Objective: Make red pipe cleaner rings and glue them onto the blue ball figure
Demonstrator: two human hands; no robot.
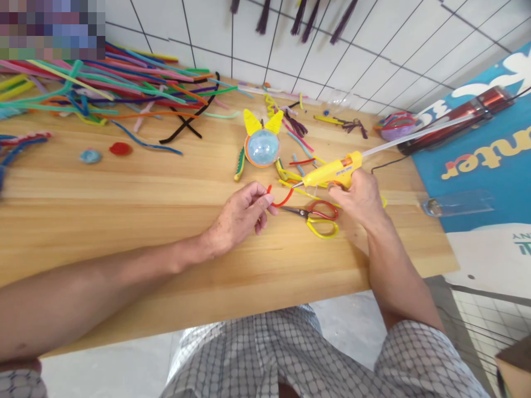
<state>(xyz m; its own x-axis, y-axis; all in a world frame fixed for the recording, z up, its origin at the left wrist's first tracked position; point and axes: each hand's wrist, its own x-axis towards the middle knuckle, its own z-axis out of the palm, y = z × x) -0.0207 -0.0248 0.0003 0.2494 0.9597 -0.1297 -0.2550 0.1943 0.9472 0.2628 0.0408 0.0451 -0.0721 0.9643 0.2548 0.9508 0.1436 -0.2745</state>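
Fingers (260, 202), L hand (238, 215): closed, thumb + fingertips pinching red pipe cleaner (284, 203), 1 pc., curved, held over wooden table (124, 215), free end to R.
R hand (360, 196): wrapped round grip of yellow glue gun (332, 172), 1 ea.; nozzle (297, 185) at free end of pc., contact can't tell.
Glue stick (415, 135), long, translucent, out rear of gun.
Scissors (305, 213), 1 pr., red/yel. handles, lying btwn. hands.
Ball figure (263, 148), lt. blue, w/ 2 yel. ears, ctr., beyond hands.
Pipe-cleaner pile (136, 83), asst. colors, far L, by tiled wall (215, 44).
Blue disc (90, 156), red disc (120, 148): 1 ea., L side, near each other, apart.
Red cylinder (456, 119), far R.
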